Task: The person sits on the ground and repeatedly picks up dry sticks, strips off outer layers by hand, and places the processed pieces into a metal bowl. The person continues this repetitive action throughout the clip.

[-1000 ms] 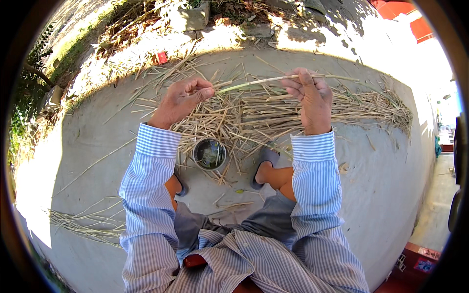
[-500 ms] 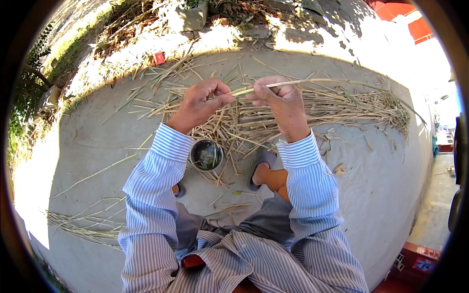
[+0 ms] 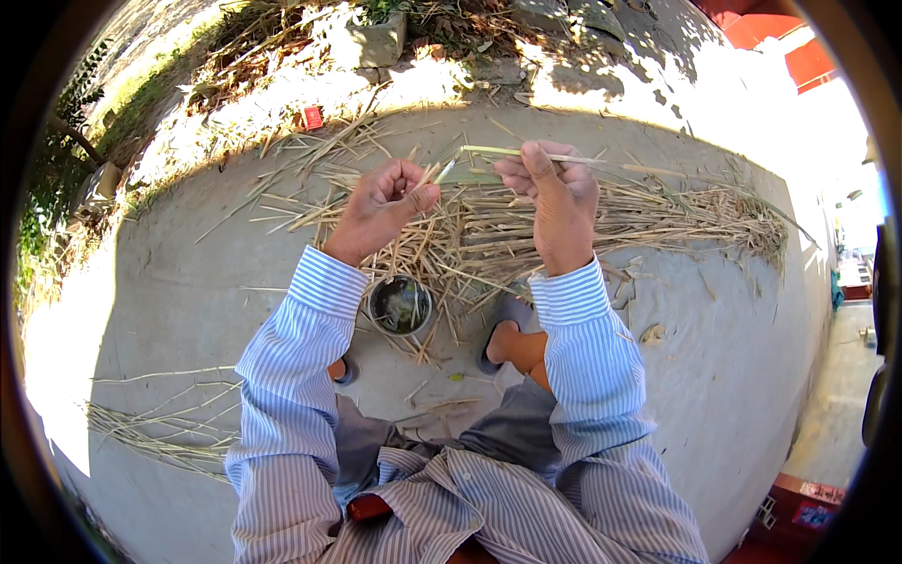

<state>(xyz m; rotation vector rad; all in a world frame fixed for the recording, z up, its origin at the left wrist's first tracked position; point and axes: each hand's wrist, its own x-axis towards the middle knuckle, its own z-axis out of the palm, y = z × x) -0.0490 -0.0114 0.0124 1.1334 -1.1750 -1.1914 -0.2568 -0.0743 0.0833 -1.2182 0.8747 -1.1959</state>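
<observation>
My right hand point(image 3: 556, 197) pinches a long, thin dry stalk point(image 3: 648, 170) between thumb and fingers. The stalk's pale greenish end point(image 3: 489, 150) points toward my left hand, while its far part droops off to the right. My left hand point(image 3: 387, 202) is closed, thumb against fingers, on a small slim piece with a pale, shiny tip point(image 3: 446, 171); I cannot make out its kind. A gap separates that tip from the stalk's end. Beneath both hands spreads a heap of cut straw-coloured stalks point(image 3: 526, 221). A dark round bowl point(image 3: 399, 305) with bits inside stands below my left hand.
Thin greenish stalks point(image 3: 160, 434) lie on the grey concrete floor point(image 3: 178, 310) at the left. My slippered foot point(image 3: 503, 334) is close to the heap. Far off are a red packet point(image 3: 313, 117), stone blocks point(image 3: 371, 42) and dry leaves.
My hands have drawn apart, and the stalk's end has come away from my left hand. At the left, a long thin stalk that slanted up to my sleeve now lies lower, near the greenish stalks.
</observation>
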